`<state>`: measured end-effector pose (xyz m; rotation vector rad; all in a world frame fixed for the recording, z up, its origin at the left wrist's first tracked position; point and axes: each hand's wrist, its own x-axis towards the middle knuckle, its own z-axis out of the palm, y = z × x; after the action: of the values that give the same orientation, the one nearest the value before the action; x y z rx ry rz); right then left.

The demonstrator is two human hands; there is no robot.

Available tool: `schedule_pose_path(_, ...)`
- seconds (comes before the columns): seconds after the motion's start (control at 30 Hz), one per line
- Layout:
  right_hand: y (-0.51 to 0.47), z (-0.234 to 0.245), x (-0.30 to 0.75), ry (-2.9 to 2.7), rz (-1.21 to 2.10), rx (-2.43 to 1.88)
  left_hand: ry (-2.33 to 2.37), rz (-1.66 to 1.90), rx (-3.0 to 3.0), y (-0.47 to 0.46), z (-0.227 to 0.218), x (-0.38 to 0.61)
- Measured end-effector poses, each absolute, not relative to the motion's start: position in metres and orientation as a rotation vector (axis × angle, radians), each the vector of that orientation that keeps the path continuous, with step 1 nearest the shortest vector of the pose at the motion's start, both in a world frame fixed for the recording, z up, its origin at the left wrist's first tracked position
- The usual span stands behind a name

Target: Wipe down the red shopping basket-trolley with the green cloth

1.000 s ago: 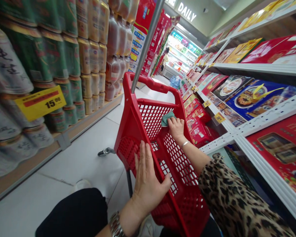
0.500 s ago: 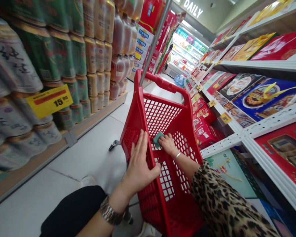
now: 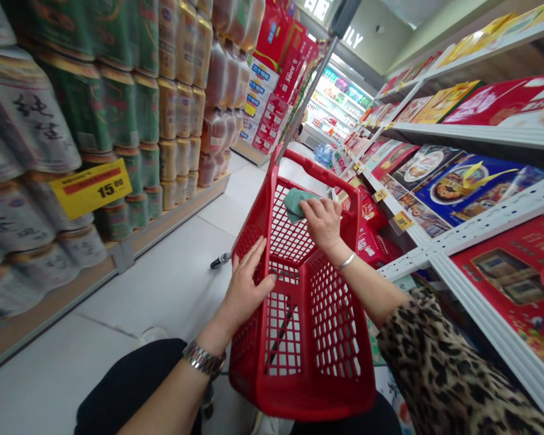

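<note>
A red plastic shopping basket on wheels [image 3: 294,389], with lattice sides and a long pull handle [image 3: 309,90], stands tilted between my knees. My left hand [image 3: 247,287] lies against its left rim, fingers stretched and the thumb over the edge. My right hand [image 3: 323,222] is inside the basket's far end, closed on a green cloth [image 3: 295,204] that rests against the far lattice wall. Part of the cloth is hidden under my fingers.
On the left, shrink-wrapped drink cans [image 3: 122,109] are stacked on a low shelf with a yellow price tag [image 3: 93,188]. Shelves of boxed goods [image 3: 466,181] run close along the right. White floor tiles [image 3: 163,266] lead to a lit cooler [image 3: 340,103].
My right hand has moved the cloth up from the lower inside of the basket to the upper far wall. The basket has tipped, so its base now shows more; my left hand stays on the rim.
</note>
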<state>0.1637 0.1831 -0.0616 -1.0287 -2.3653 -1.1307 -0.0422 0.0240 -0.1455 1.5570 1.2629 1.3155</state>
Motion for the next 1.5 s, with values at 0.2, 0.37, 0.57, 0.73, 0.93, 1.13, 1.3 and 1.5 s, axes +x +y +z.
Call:
schedule_pose_path(0.2,0.206,-0.061,0.185,-2.340,-1.174,-1.220,1.171,1.395,1.485,0.031,-0.161,-0.048)
schedule_pose_path(0.37,0.191,-0.103,0.191,-2.520,-1.085,-1.334,1.096,1.354,1.448,0.027,-0.159,-0.057)
schedule_pose_path(0.57,0.167,-0.133,0.186,-2.717,-0.956,-1.410,1.038,1.355,1.427,0.025,-0.155,-0.060)
schedule_pose_path(0.73,0.155,-0.146,0.179,-2.992,-0.816,-1.390,1.056,1.330,1.466,0.029,-0.157,-0.057)
schedule_pose_path(0.93,0.135,-0.166,0.178,-3.351,-0.589,-1.278,1.101,1.284,1.508,0.029,-0.157,-0.052)
schedule_pose_path(1.13,0.131,-0.144,0.183,-3.217,-0.700,-1.339,1.083,1.235,1.564,0.027,-0.153,-0.048)
schedule_pose_path(1.3,0.145,-0.095,0.199,-2.702,-1.000,-1.268,1.065,1.248,1.550,0.027,-0.154,-0.045)
schedule_pose_path(1.5,0.174,-0.069,0.205,-2.286,-1.100,-1.431,1.024,1.291,1.530,0.028,-0.161,-0.042)
